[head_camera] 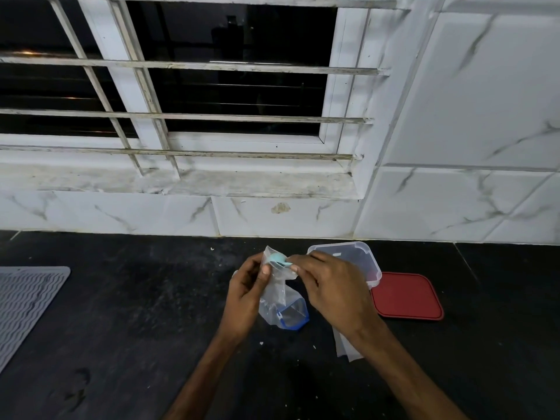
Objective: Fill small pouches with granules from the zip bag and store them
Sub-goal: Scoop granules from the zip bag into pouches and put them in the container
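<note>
Head view: left hand (pixel 247 294) grips a small clear pouch (pixel 280 275) upright above the black counter (pixel 136 313). Right hand (pixel 330 286) pinches a pale teal scoop (pixel 278 257) at the pouch mouth. The zip bag (pixel 283 310) sits directly below, blue zip edge open toward the camera (where pouch ends and bag starts is hard to tell). A clear container (pixel 360 259) is behind the right hand, with a red lid (pixel 406 295) flat just beside it. Clear flat sheets (pixel 345 347) lie under the right forearm. A grey ridged mat (pixel 27 301) is far left.
</note>
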